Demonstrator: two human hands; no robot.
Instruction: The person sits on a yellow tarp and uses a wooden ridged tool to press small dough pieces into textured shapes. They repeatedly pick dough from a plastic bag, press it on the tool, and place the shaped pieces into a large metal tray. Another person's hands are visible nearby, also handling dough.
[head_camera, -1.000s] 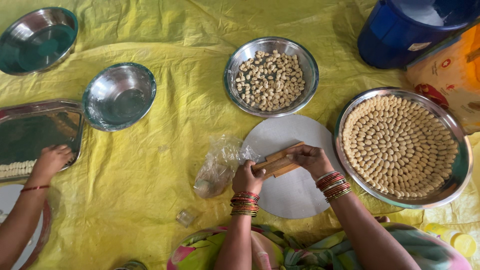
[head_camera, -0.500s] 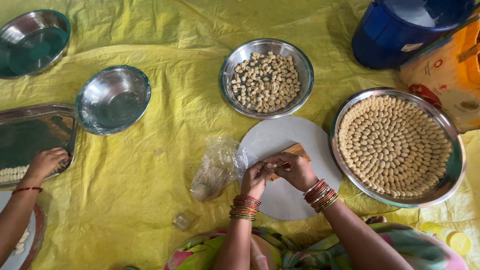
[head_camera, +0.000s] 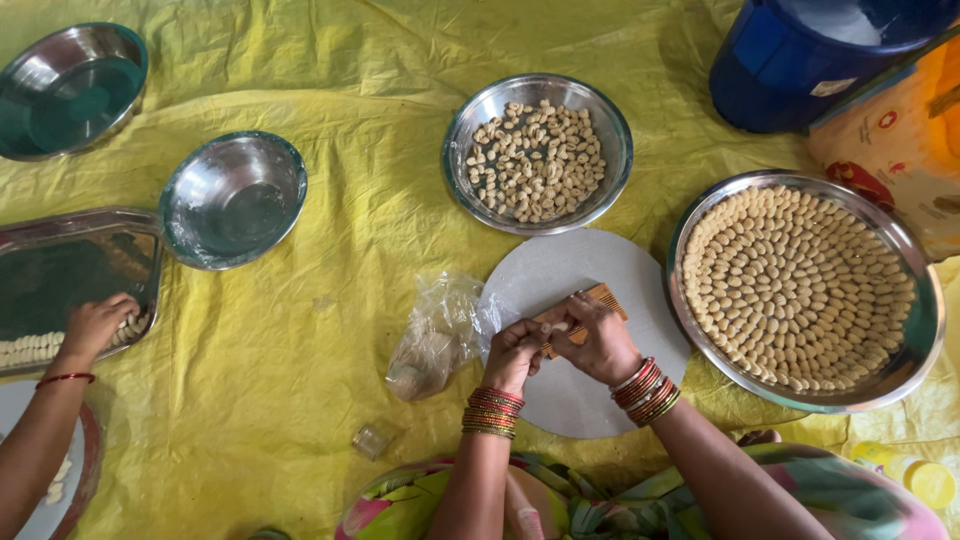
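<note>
Between both hands, comb (head_camera: 590, 305) tilted up-right

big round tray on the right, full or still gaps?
Nearly full: the round steel tray holds shaped pieces in tight concentric rings; only its rim shows bare.

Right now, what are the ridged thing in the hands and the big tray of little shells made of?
The ridged board looks like wood: matte brown, fine grooves. The big tray looks like polished steel: shiny, mirror-like rim. Both hands, left and right, grip the board.
</note>
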